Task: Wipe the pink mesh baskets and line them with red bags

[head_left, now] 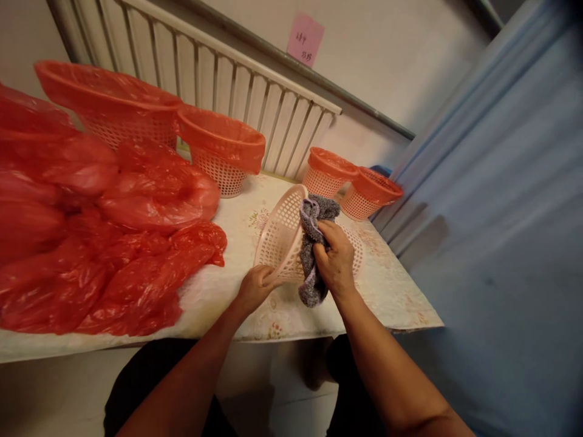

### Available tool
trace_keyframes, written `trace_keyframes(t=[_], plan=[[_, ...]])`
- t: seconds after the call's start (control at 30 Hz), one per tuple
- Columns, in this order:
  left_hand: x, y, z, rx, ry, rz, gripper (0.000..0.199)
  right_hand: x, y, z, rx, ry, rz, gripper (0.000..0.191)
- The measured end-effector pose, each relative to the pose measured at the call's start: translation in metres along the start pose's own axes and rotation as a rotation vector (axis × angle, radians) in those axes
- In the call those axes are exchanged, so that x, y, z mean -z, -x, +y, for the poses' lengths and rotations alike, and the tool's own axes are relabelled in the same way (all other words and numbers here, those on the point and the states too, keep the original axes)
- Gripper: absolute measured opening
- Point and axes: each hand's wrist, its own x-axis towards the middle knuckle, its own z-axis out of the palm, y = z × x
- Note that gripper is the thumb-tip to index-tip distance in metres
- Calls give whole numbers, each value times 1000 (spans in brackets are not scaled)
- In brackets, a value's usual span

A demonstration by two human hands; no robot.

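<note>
A pale pink plastic basket (282,227) with a lattice of holes lies tipped on its side, its mouth turned to the left. My left hand (255,287) grips the near part of its rim. In my right hand (337,252) is a bunched grey cloth (312,282) with a light purple edge, pressed against the outside of the basket wall. The cloth and my right hand hide much of the basket's side; its base shows beyond my knuckles.
Left on the flowered tablecloth (392,297) is a heap of red plastic bags (104,243). Bag-lined baskets stand behind: a large one (109,109), a smaller one (223,152), and two (325,173) at the right. A radiator (228,79) backs the table; a blue curtain (492,182) hangs right.
</note>
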Motion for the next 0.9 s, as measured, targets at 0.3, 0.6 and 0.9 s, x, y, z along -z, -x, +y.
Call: trace_keyframes(t=[0.3,0.6,0.9], plan=[[-3,1,-2,35,33,-28,30,0,7,-4,41,185,-58,46],[1,0,9,91,141,13,30,-7,56,-9,172,292,-95,39],[-1,-4,3,133,157,19,21,14,42,67,-97,278,31,44]])
